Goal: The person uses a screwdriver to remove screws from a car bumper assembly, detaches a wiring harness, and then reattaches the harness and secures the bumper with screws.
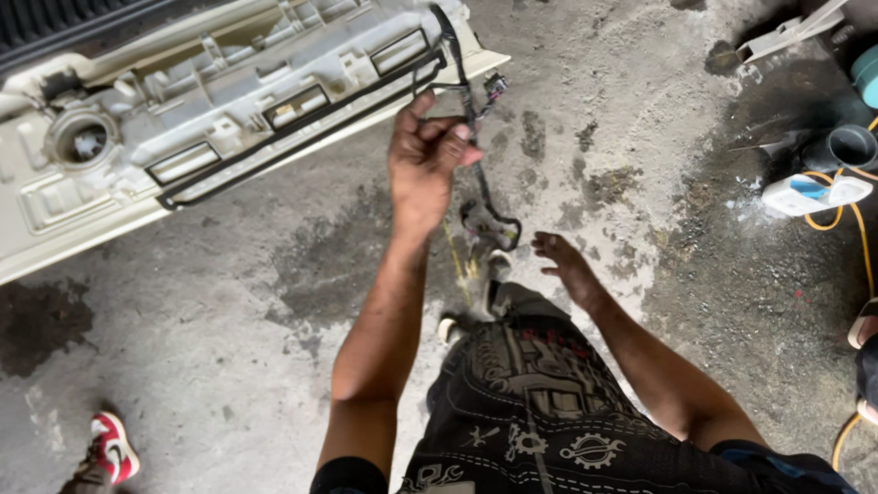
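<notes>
The left hand (425, 155) grips a black wire bundle (476, 119) mid-frame; the right hand (562, 261) is open. A white car bumper (183, 119) lies upper left, a power strip (814, 194) far right.

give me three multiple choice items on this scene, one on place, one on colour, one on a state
1. Where does the white bumper lie?
A. upper left, on the concrete floor
B. lower right
C. on a table

2. What colour is the shoe at lower left?
A. blue
B. red and white
C. green

3. How is the left hand?
A. flat on the floor
B. open, holding nothing
C. closed on the black wire harness

A: it spans the upper left.
B: red with white parts.
C: fingers curl round the wires; the right hand is open.
</notes>
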